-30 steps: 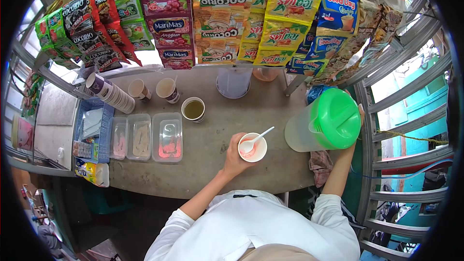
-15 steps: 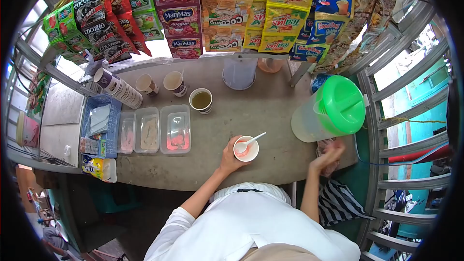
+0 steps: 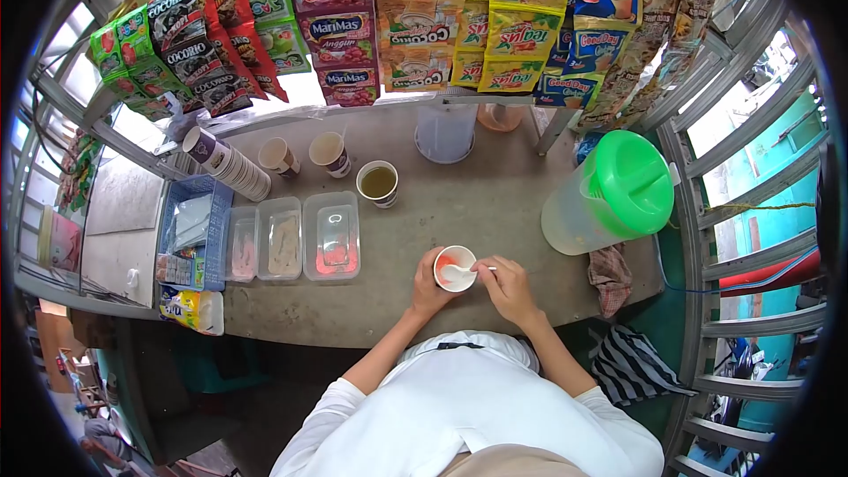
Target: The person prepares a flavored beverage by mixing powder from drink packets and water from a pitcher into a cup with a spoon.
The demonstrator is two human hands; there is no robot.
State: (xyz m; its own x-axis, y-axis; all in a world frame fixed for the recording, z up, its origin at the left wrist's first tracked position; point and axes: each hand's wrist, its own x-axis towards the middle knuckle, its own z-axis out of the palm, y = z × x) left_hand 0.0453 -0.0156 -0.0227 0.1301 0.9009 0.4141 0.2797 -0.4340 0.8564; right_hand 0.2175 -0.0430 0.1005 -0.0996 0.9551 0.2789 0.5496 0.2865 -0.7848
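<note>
My left hand (image 3: 429,285) is wrapped round a white paper cup (image 3: 440,288) at the front of the counter. Pink-orange stuff clings to the inside of the cup. A white plastic spoon (image 3: 458,274) dips into it, and my right hand (image 3: 509,291) pinches the handle. Left of my hands stand lidded clear containers; the nearest container (image 3: 330,212) has pink contents, and beside it is one with beige powder (image 3: 281,238). Behind them a cup of greenish-brown liquid (image 3: 379,182) stands upright.
A big pitcher with a green lid (image 3: 632,181) stands at the right, a crumpled cloth (image 3: 609,278) in front of it. Stacked paper cups (image 3: 228,165) lean at the left behind a blue basket (image 3: 196,221). Drink sachets (image 3: 420,18) hang along the back.
My right hand has come from the cloth beside the pitcher to the cup and taken hold of the spoon. The left hand keeps its grip on the cup.
</note>
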